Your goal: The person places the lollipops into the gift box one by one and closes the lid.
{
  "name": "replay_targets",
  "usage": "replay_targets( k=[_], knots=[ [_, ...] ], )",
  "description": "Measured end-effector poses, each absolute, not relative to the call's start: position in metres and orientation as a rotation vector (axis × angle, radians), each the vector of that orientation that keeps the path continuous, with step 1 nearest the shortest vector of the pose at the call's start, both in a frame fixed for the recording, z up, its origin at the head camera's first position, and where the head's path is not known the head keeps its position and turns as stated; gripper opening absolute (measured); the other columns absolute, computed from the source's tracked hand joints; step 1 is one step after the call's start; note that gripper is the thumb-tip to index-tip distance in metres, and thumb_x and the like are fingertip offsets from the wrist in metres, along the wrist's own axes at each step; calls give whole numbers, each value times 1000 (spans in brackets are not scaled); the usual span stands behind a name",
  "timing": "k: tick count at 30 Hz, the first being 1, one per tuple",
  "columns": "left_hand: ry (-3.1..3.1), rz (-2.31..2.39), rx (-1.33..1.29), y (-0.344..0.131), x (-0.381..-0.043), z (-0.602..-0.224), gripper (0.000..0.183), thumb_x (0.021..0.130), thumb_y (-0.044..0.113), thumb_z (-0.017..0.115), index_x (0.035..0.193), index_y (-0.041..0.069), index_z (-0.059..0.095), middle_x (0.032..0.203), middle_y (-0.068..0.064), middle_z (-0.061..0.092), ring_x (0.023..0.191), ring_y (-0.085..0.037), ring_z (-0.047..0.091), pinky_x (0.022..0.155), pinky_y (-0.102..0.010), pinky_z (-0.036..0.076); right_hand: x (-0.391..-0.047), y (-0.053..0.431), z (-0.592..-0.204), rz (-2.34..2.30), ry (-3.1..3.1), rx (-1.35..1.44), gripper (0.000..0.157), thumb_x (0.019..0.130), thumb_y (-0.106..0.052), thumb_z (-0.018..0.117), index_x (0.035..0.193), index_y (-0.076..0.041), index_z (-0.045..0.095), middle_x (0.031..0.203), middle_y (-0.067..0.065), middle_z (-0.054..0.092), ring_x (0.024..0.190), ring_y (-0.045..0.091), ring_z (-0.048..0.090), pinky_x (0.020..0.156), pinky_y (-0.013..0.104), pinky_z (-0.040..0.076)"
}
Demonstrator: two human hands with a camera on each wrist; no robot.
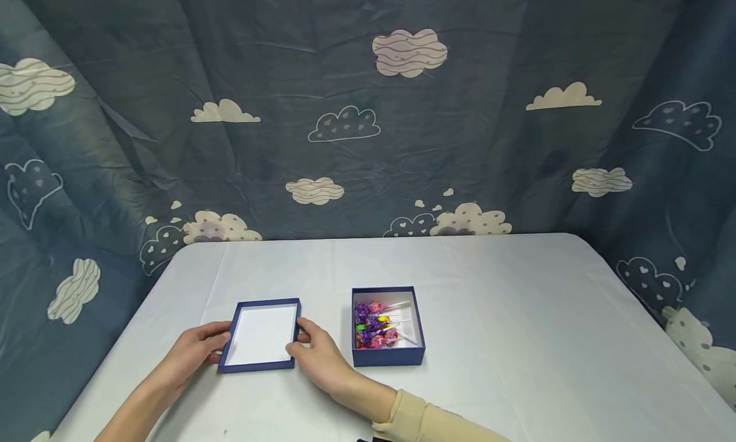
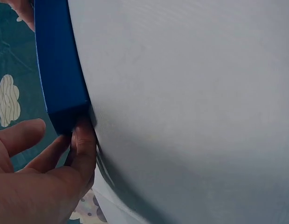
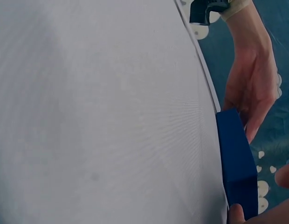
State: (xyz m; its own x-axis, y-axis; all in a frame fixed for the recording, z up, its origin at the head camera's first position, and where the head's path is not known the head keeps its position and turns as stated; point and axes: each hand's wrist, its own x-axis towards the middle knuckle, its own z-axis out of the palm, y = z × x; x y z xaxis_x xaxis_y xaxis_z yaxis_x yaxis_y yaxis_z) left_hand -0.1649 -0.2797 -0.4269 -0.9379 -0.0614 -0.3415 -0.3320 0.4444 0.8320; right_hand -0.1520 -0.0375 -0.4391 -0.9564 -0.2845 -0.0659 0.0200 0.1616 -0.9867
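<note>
A shallow square box lid (image 1: 260,369) with a blue rim and white inside lies open side up on the white table. My left hand (image 1: 192,352) holds its left side, fingers along the outer wall; in the left wrist view its fingertips (image 2: 84,135) are tucked at a lower corner and the thumb stands off. On the opposite side, my right hand (image 1: 322,359) holds the right wall, fingertips over the rim. The right wrist view shows a fingertip (image 3: 237,213) at the lid's blue wall (image 3: 237,149).
Right of the lid stands a deeper blue box (image 1: 388,357) holding several wrapped lollipops (image 1: 376,324) with white sticks. The white table (image 1: 506,301) extends to both sides and has rounded back corners. A dark curtain (image 1: 345,161) with clouds hangs behind it.
</note>
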Motion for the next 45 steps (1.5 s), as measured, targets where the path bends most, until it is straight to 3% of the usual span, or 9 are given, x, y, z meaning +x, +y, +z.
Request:
replay_targets(
  k=[5,9,13,17,34,40,45],
  knots=[
    [2429,1528,-344,-281,-164,-427,50,101,16,52,141,-12,41,135,-29,50,98,-22,57,75,-28,51,-151,-37,-439,-1937,2159,-262,60,88,-9,65,142,5,43,130,21,53,118,32,53,99,48,44],
    [2431,1563,-367,-281,-161,-425,50,101,15,52,143,-9,41,135,-26,51,96,-20,57,73,-28,52,-152,-37,-440,-1983,2101,-273,58,89,-5,66,141,2,43,136,19,49,111,27,58,92,42,50],
    [2406,1613,-382,-283,-158,-425,52,99,15,55,143,-8,41,113,-18,64,86,-17,60,69,-29,53,-154,-37,-444,-2007,2057,-242,60,87,-3,68,141,0,42,137,16,48,100,18,60,82,33,53],
    [2333,1677,-402,-285,-155,-425,54,98,15,56,145,-7,39,94,-7,68,78,-16,62,66,-29,54,-154,-37,-446,-2026,2018,-217,63,86,-3,69,142,-1,41,137,17,47,95,16,57,76,30,54],
    [2240,1778,-393,-291,-148,-401,61,98,22,60,149,0,36,105,-5,63,85,-14,58,72,-27,50,-145,-30,-422,-2065,1931,-373,67,92,-12,65,150,-5,31,147,14,38,104,17,60,76,31,52],
    [2219,1836,-379,-289,-146,-392,62,98,22,61,150,-1,35,114,-5,63,90,-14,61,78,-27,53,-143,-25,-411,-2047,1957,-417,66,93,-15,65,150,-8,32,147,12,39,102,15,60,71,32,52],
    [2199,1873,-358,-286,-144,-385,62,99,23,61,150,-1,34,116,-6,64,91,-15,63,80,-27,54,-141,-20,-402,-2040,1972,-428,65,93,-17,66,149,-10,35,146,10,40,107,17,60,76,32,51]
  ],
)
